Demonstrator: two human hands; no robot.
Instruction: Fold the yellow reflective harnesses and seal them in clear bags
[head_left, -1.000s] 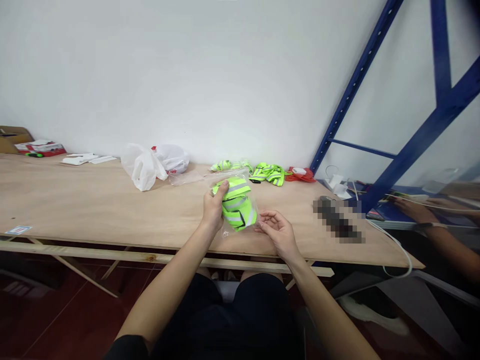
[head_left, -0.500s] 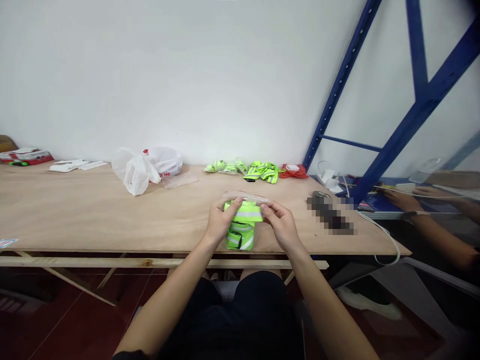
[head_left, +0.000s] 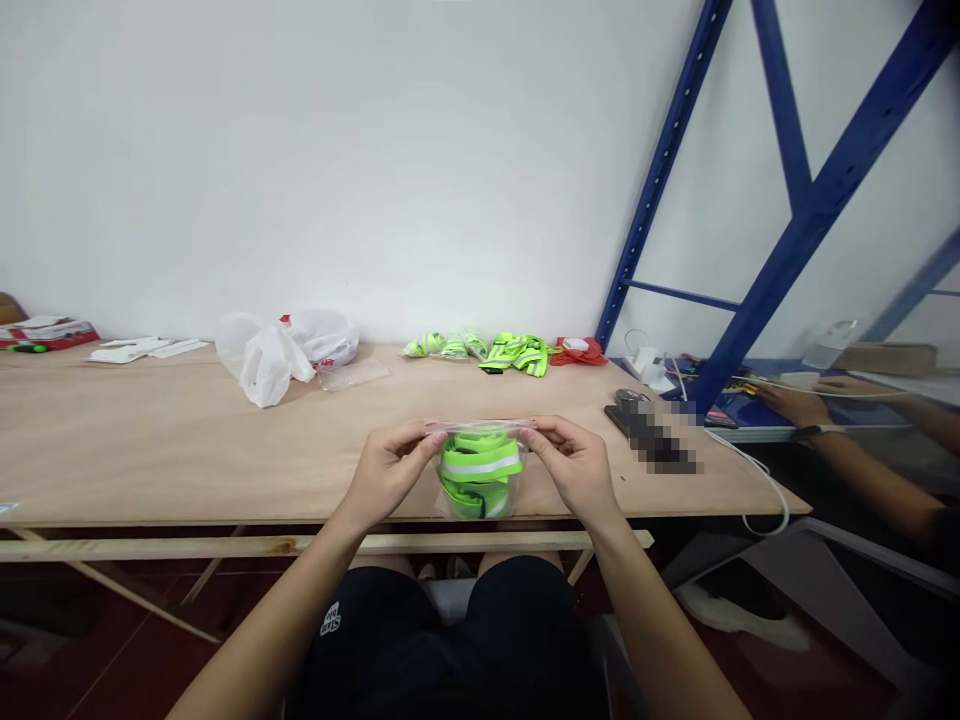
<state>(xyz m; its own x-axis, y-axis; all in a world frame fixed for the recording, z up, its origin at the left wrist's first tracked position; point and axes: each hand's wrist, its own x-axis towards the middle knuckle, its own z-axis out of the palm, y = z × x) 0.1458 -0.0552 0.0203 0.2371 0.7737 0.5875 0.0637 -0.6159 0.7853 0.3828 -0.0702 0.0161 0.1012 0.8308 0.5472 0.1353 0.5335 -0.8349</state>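
A clear plastic zip bag (head_left: 480,428) hangs upright at the front edge of the table, with a folded neon-yellow reflective vest (head_left: 481,468) inside, its silver stripe facing me. My left hand (head_left: 397,465) pinches the bag's top left corner between thumb and fingers. At the top right corner, my right hand (head_left: 566,460) grips the same edge in a pinch. The bag's mouth is stretched straight between both hands; whether its seal is closed I cannot tell.
Along the wall lie white plastic bags (head_left: 266,360), a flat clear bag (head_left: 352,374), bagged neon bundles (head_left: 446,345), a loose neon vest (head_left: 517,353) and a red bundle (head_left: 581,350). A blue rack (head_left: 795,225) stands right. Beyond it, another person's hand (head_left: 795,404) works.
My left hand has shifted left to the bag's corner, and the top edge is now pulled taut. The vest sits lower inside the bag. My view has moved slightly.
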